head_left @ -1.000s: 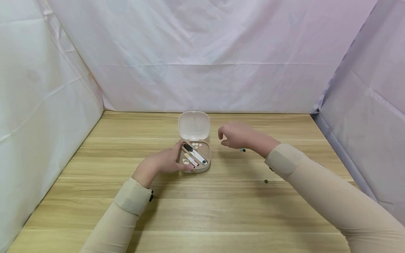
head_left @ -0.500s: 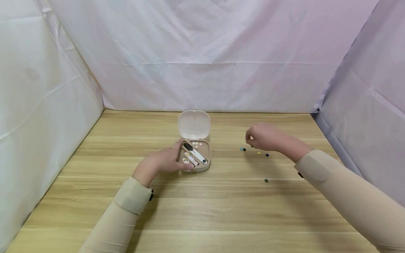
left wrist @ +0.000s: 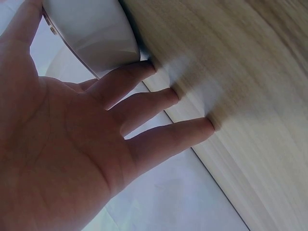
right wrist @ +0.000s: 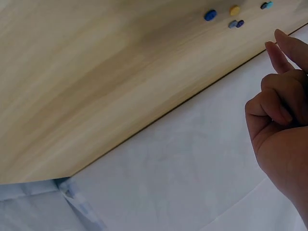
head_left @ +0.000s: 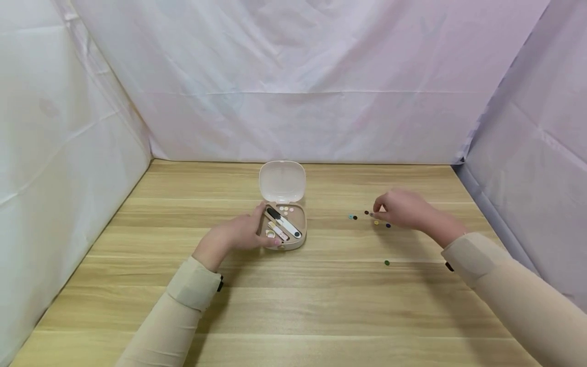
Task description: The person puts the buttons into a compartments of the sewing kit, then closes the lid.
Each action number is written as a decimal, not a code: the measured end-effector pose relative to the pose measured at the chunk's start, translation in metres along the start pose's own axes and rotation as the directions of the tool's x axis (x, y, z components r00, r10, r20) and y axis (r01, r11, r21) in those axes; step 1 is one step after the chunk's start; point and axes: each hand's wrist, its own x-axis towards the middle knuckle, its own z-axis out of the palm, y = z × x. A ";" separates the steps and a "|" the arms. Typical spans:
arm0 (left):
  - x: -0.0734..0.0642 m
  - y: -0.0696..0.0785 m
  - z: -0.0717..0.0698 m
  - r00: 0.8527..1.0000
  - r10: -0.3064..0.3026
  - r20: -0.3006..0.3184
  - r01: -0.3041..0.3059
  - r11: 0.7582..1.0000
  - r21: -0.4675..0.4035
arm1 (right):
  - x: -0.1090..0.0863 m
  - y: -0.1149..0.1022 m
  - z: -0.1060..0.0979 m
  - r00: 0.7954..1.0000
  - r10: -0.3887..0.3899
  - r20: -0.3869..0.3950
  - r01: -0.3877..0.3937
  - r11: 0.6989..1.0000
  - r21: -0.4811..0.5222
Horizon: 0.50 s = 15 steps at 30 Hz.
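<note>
A small cream case (head_left: 300, 244) stands on the table with its lid (head_left: 282, 181) raised. Inside lie a white-handled tool with a black tip (head_left: 290, 227), a patterned clipper-shaped piece (head_left: 277, 232), a ring-shaped piece (head_left: 270, 234) and several pale buttons (head_left: 286, 209). My left hand (head_left: 238, 232) holds the case at its left side, thumb at the front; in the left wrist view its other fingers (left wrist: 168, 137) reach to the table. My right hand (head_left: 403, 208) hovers with thumb and forefinger slightly apart, fingertips right at a greyish button (head_left: 372, 214).
Around the right fingertips lie dark buttons (head_left: 366, 212), a light blue one (head_left: 350, 217), a yellow one (head_left: 376, 223) and a blue one (head_left: 388, 225). A green button (head_left: 387, 263) lies nearer the front. White cloth (head_left: 293, 127) hangs along the table's back and sides.
My right hand has moved right, away from beside the case, and come down over the scattered buttons. The left hand has stayed at the case.
</note>
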 end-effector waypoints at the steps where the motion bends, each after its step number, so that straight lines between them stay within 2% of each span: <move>1: 0.000 0.000 0.000 1.000 0.000 -0.001 0.000 1.000 0.000 | 0.000 0.001 0.003 1.000 0.001 -0.003 -0.001 1.000 0.004; 9: 0.001 -0.001 0.002 1.000 -0.003 -0.002 0.003 1.000 -0.001 | -0.001 0.009 0.016 0.998 0.048 0.040 -0.050 0.997 0.052; 15: 0.000 -0.001 0.001 1.000 0.000 -0.010 0.000 1.000 0.003 | -0.003 0.013 0.021 0.997 0.064 0.045 -0.068 0.994 0.084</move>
